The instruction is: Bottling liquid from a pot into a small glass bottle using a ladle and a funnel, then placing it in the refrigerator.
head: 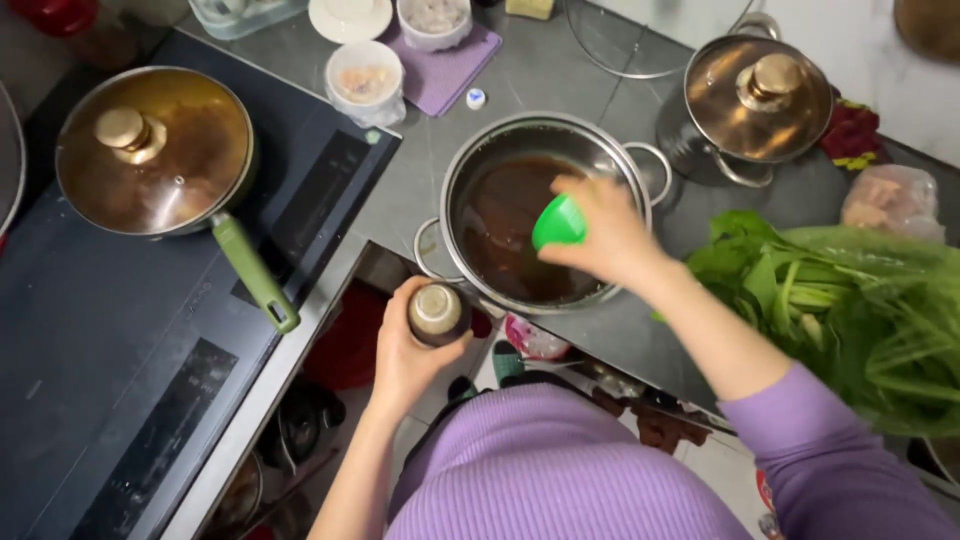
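Bottle point(437, 312), a small dark one with its mouth uncapped, stands upright in the person's left hand point(405, 345), whose grip is clenched round its body just off the front edge of the worktop point(560, 75). Its green cap point(558, 222) is pinched in the fingers of the right hand point(605, 235), that grip closed on it, held over the steel pot point(545, 210) near the front edge of the grey worktop. Dark brown liquid fills the bottom of the pot. To the right, a heap of leafy greens point(850, 310) lies at the worktop's right edge. Behind it, towards the back right corner, a second pot with a glass lid point(757, 95) stands well apart from the hands. On the black hob point(130, 370) at the left sits a lidded pan with a green handle point(255, 272). Along the back edge are small white bowls point(365, 75) beside a purple cloth point(445, 65).
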